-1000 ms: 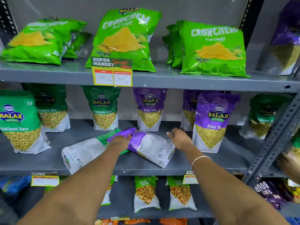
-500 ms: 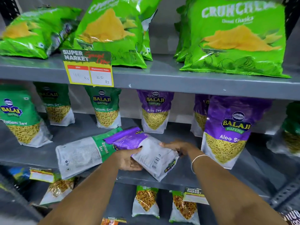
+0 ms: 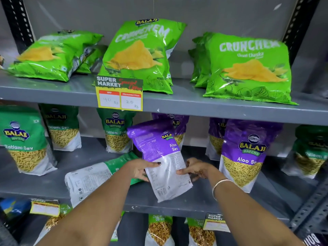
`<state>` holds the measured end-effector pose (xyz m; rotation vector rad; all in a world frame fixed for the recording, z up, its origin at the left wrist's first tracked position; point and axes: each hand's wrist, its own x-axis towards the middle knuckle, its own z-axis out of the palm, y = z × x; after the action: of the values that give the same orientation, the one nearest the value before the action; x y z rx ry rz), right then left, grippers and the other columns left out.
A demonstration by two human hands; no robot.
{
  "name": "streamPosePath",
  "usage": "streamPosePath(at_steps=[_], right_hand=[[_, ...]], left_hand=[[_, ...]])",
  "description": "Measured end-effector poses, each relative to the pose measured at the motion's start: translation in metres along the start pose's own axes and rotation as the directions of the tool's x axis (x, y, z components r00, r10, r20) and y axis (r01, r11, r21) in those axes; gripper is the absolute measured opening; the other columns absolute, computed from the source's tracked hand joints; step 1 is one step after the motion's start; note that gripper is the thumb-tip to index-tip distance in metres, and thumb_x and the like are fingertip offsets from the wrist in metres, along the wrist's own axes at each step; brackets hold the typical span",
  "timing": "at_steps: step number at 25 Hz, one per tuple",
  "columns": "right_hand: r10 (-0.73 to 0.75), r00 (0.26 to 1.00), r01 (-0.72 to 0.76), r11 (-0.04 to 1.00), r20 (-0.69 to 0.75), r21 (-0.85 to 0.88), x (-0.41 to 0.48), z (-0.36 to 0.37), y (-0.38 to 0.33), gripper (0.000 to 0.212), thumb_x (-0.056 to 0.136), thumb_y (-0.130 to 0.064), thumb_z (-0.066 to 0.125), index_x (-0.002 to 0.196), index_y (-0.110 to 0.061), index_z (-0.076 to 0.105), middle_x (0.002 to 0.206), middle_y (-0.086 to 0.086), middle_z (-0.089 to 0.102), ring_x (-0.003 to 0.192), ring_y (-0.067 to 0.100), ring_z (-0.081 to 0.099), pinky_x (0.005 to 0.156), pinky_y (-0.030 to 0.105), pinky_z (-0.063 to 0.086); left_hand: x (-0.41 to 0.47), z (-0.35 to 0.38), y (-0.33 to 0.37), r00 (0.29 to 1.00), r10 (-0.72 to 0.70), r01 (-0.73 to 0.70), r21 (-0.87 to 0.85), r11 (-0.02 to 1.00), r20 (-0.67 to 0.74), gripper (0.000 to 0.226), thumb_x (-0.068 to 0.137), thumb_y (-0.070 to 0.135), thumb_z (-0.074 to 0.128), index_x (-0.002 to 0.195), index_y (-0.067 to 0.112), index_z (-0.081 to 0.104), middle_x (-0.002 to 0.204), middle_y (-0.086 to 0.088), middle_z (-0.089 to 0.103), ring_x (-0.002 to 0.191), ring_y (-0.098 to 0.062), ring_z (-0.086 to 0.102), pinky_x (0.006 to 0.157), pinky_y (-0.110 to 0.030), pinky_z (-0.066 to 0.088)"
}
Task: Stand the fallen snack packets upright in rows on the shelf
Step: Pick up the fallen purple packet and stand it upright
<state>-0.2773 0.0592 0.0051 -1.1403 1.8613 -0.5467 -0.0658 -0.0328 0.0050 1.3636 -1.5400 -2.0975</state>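
Note:
A purple Aloo Sev packet (image 3: pixel 158 153) is held up over the middle shelf (image 3: pixel 204 201), nearly upright and leaning left, its back side facing me. My left hand (image 3: pixel 140 169) grips its lower left edge and my right hand (image 3: pixel 197 168) grips its lower right edge. A green Ratlami Sev packet (image 3: pixel 92 176) lies flat on the shelf to the left, back side up, partly under my left wrist. Upright purple packets (image 3: pixel 246 153) and green packets (image 3: pixel 117 134) stand on the same shelf.
The upper shelf (image 3: pixel 177 102) carries green Crunchem bags (image 3: pixel 248 68), some leaning, and a yellow price tag (image 3: pixel 119 95) on its edge. Slotted steel uprights (image 3: pixel 312 212) frame the right side. More packets (image 3: pixel 159 229) stand on the shelf below.
The purple packet lay flat one second ago. Both hands took hold of it and raised it off the shelf to nearly upright. The camera has moved closer.

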Motion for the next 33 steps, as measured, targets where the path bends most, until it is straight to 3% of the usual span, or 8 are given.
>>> streamPosePath(at_steps=[5, 8, 10, 16, 21, 25, 30, 33], right_hand=[[-0.090, 0.963, 0.123, 0.986, -0.256, 0.117, 0.035, 0.013, 0.023, 0.106, 0.026, -0.042, 0.093, 0.113, 0.000, 0.050, 0.104, 0.011, 0.067, 0.070, 0.011, 0.067, 0.043, 0.021, 0.048], [-0.078, 0.887, 0.173, 0.970, -0.455, 0.170, 0.032, 0.030, 0.027, 0.078, 0.042, -0.017, 0.092, 0.101, -0.009, 0.041, 0.117, 0.015, 0.062, 0.107, 0.029, 0.061, 0.087, 0.045, 0.053], [-0.072, 0.863, 0.193, 0.961, -0.500, 0.196, 0.026, 0.037, 0.027, 0.069, 0.052, -0.004, 0.087, 0.100, -0.011, 0.038, 0.119, 0.017, 0.059, 0.111, 0.030, 0.057, 0.095, 0.045, 0.048], [-0.055, 0.868, 0.152, 0.976, -0.494, 0.157, 0.029, 0.036, 0.031, 0.074, 0.055, -0.012, 0.088, 0.099, -0.010, 0.028, 0.120, 0.018, 0.052, 0.111, 0.026, 0.052, 0.095, 0.042, 0.047], [0.097, 0.884, 0.064, 0.944, -0.458, 0.323, 0.026, 0.039, 0.033, 0.045, 0.074, -0.010, 0.074, 0.087, -0.013, 0.031, 0.093, 0.009, 0.049, 0.068, 0.018, 0.052, 0.046, 0.026, 0.044], [0.059, 0.943, 0.075, 0.921, -0.327, 0.383, 0.014, 0.037, 0.035, 0.025, 0.078, 0.007, 0.059, 0.090, -0.015, 0.054, 0.094, 0.007, 0.057, 0.076, 0.011, 0.052, 0.061, 0.025, 0.040], [-0.067, 0.997, 0.058, 0.961, 0.024, 0.269, 0.000, 0.030, 0.033, 0.071, 0.074, -0.012, 0.075, 0.131, -0.026, 0.034, 0.126, -0.005, 0.049, 0.117, 0.014, 0.049, 0.086, 0.024, 0.045], [-0.152, 0.986, 0.161, 0.967, -0.062, 0.196, 0.010, 0.043, 0.030, 0.076, 0.065, -0.018, 0.084, 0.127, -0.017, 0.040, 0.114, -0.009, 0.054, 0.118, 0.012, 0.049, 0.089, 0.016, 0.048]], left_hand=[[0.025, -0.001, 0.017, 0.958, 0.273, -0.256, 0.175, 0.951, -0.083, 0.085, 0.044, 0.023, 0.088, 0.121, 0.003, 0.058, 0.122, -0.011, 0.065, 0.114, -0.025, 0.059, 0.085, -0.038, 0.047], [0.041, 0.001, 0.017, 0.929, 0.366, -0.345, 0.218, 0.913, -0.063, 0.072, 0.044, 0.013, 0.086, 0.110, -0.004, 0.064, 0.109, -0.015, 0.068, 0.102, -0.026, 0.062, 0.088, -0.036, 0.050], [0.042, 0.004, 0.015, 0.918, 0.395, -0.379, 0.217, 0.900, -0.036, 0.065, 0.049, 0.005, 0.084, 0.110, -0.007, 0.064, 0.107, -0.016, 0.067, 0.100, -0.025, 0.062, 0.099, -0.042, 0.047], [0.036, 0.001, 0.012, 0.968, 0.239, -0.252, 0.290, 0.923, 0.082, 0.026, 0.075, -0.011, 0.063, 0.085, 0.013, 0.061, 0.087, -0.005, 0.063, 0.084, -0.013, 0.058, 0.083, -0.030, 0.047], [0.029, -0.011, 0.011, 0.987, 0.085, -0.127, 0.344, 0.930, 0.134, 0.029, 0.087, -0.006, 0.047, 0.092, 0.022, 0.054, 0.080, -0.001, 0.063, 0.072, -0.010, 0.059, 0.079, -0.038, 0.050], [0.027, -0.002, 0.013, 0.983, 0.064, -0.136, 0.452, 0.881, 0.170, 0.051, 0.089, 0.010, 0.056, 0.133, 0.026, 0.036, 0.112, -0.008, 0.063, 0.105, -0.025, 0.061, 0.090, -0.045, 0.048], [0.048, 0.022, 0.010, 0.931, 0.365, -0.317, 0.479, 0.819, -0.007, 0.110, 0.067, 0.010, 0.080, 0.150, 0.013, 0.008, 0.152, -0.006, 0.032, 0.141, -0.023, 0.031, 0.114, -0.031, 0.027], [0.055, 0.033, 0.006, 0.938, 0.344, -0.332, 0.377, 0.865, 0.037, 0.117, 0.064, 0.006, 0.081, 0.150, 0.012, 0.002, 0.150, -0.009, 0.035, 0.139, -0.025, 0.035, 0.116, -0.034, 0.029]])
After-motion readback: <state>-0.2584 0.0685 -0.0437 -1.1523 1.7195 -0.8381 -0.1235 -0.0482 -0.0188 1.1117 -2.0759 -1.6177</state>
